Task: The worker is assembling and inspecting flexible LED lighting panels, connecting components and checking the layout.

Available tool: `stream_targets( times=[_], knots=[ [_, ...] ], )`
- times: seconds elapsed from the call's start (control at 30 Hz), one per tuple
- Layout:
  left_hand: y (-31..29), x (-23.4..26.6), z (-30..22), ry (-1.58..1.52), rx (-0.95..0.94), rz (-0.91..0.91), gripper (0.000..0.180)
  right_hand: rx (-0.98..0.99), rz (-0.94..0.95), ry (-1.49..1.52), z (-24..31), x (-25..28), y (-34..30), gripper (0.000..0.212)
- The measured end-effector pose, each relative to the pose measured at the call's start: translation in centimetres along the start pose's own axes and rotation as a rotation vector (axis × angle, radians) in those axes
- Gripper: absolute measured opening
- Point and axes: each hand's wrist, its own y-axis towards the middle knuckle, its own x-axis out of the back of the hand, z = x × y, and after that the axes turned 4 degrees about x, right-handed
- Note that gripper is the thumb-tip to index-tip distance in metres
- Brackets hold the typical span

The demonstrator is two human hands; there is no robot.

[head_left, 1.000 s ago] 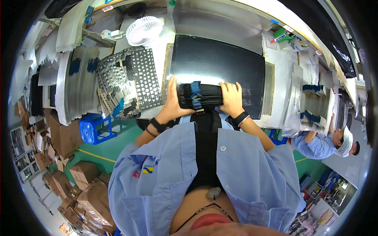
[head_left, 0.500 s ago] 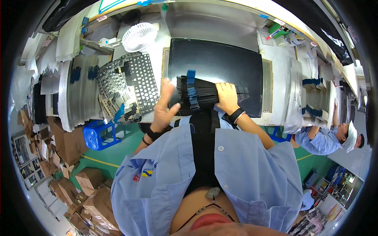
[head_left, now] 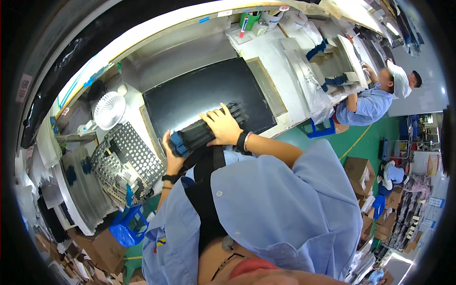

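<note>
A bundle of thin black strips [head_left: 195, 136], with a blue band [head_left: 179, 144] near its left end, lies slanted at the front edge of a dark mat [head_left: 190, 97]. My right hand [head_left: 224, 127] is closed over the bundle, fingers across its top and thumb on the near side. At the bundle's left end, beside the blue band, my left hand [head_left: 172, 159] cups the strip ends; part of its grip is hidden. Loose strip ends [head_left: 237, 113] fan out beyond my right hand.
Perforated black-and-white sheets [head_left: 128, 164] are piled left of the mat, below a white fan [head_left: 109, 110]. Stacks of clear sheets [head_left: 83, 183] stand farther left. A blue stool [head_left: 127, 230] is below. At the right, a co-worker [head_left: 368, 102] works beside banded stacks [head_left: 332, 61].
My left hand has come from beside the bundle onto its banded end. My right hand stays over the strips. The whole view has turned, showing more of the right side.
</note>
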Motion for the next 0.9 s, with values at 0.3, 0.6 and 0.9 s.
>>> stream_targets(
  times=[0.3, 0.6, 0.9],
  knots=[
    [0.5, -0.2, 2.5, 0.074, -0.095, -0.037, 0.069, 0.017, 0.024, -0.121, -0.9, -0.4, 1.1, 0.075],
    [0.3, 1.3, 2.5, 0.006, 0.158, 0.111, 0.102, 0.086, -0.125, 0.138, -1.2, -1.4, 1.8, 0.066],
    [-0.7, 0.9, -5.7, 0.754, -0.164, 0.038, 0.127, 0.121, -0.139, 0.065, -0.9, -1.2, 1.9, 0.071]
  ],
)
